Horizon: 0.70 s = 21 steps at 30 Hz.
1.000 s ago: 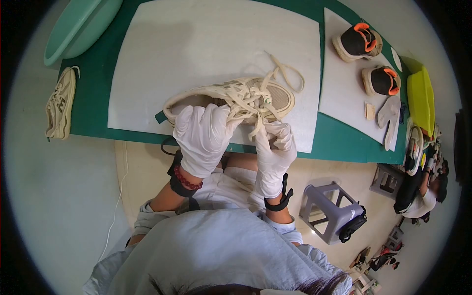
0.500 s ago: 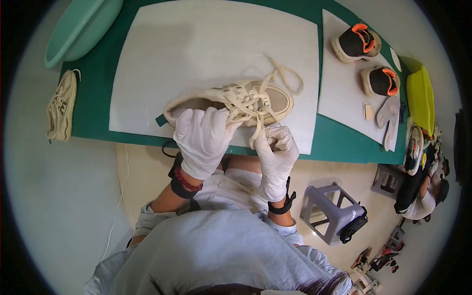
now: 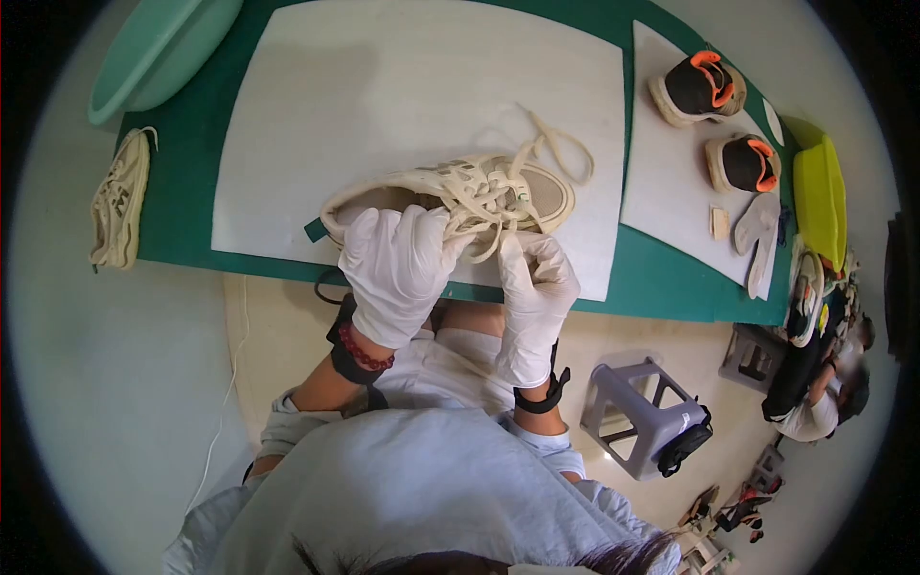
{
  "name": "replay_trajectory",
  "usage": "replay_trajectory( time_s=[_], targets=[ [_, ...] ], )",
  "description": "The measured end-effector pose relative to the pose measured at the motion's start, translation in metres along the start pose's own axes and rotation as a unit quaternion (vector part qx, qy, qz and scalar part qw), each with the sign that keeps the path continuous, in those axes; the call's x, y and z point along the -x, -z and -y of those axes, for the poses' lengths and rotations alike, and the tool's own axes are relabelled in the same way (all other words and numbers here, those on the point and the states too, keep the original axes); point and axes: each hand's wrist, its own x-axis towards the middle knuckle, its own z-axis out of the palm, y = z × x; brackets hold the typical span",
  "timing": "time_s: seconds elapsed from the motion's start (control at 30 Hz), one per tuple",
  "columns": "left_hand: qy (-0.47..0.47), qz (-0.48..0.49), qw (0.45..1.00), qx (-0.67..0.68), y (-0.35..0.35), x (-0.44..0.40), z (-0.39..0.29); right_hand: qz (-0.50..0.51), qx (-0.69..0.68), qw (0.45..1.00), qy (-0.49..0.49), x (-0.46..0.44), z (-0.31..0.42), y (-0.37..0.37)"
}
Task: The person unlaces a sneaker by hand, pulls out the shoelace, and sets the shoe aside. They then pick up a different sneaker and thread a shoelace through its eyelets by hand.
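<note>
A cream sneaker [image 3: 546, 195] lies on its side on a white board [image 3: 422, 86], toe to the right, with its laces crossed loosely over the front. My left hand [image 3: 395, 264], in a white glove, grips the near edge of the shoe beside its opening; the fingertips are partly inside. My right hand [image 3: 537, 297], also gloved, is closed at the near side of the toe, with thumb and finger on a loop of the lace [image 3: 486, 251]. A loose lace end curls on the board beyond the toe.
Another cream sneaker [image 3: 122, 201] stands at the table's left edge, below a green basin [image 3: 158, 57]. At right, black-and-orange shoes [image 3: 697, 88] and insoles [image 3: 755, 225] lie on a second board, near a yellow-green basin [image 3: 819, 196]. A stool [image 3: 644, 412] and a seated person [image 3: 815, 412] are beyond.
My right hand has shifted slightly up and left toward the laces, and the lace loop beside it has changed shape. My left hand keeps its hold on the shoe.
</note>
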Motion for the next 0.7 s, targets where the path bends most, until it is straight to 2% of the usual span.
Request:
replay_trajectory(
  time_s=[0.07, 0.17, 0.37, 0.57, 0.67, 0.7],
  targets=[
    [-0.002, -0.003, 1.0, -0.003, 0.0, 0.0, 0.0, -0.018, -0.023, 1.0, 0.011, 0.001, -0.007, 0.0],
    [0.0, -0.011, 1.0, -0.007, -0.001, 0.0, -0.002, -0.004, 0.055, 0.997, 0.058, 0.0, -0.012, 0.008],
    [0.011, 0.007, 1.0, -0.006, 0.0, -0.001, -0.003, 0.033, 0.1, 0.987, 0.12, 0.006, -0.018, 0.02],
    [0.0, -0.003, 1.0, 0.001, -0.001, -0.003, -0.001, 0.023, 0.113, 0.986, 0.123, 0.006, -0.022, 0.018],
    [0.002, 0.002, 1.0, 0.005, 0.001, -0.004, -0.002, 0.041, 0.134, 0.974, 0.176, 0.003, -0.027, 0.022],
    [0.003, 0.002, 1.0, 0.005, 0.001, -0.004, -0.002, 0.018, 0.088, 0.987, 0.132, 0.005, -0.024, 0.02]
  ],
)
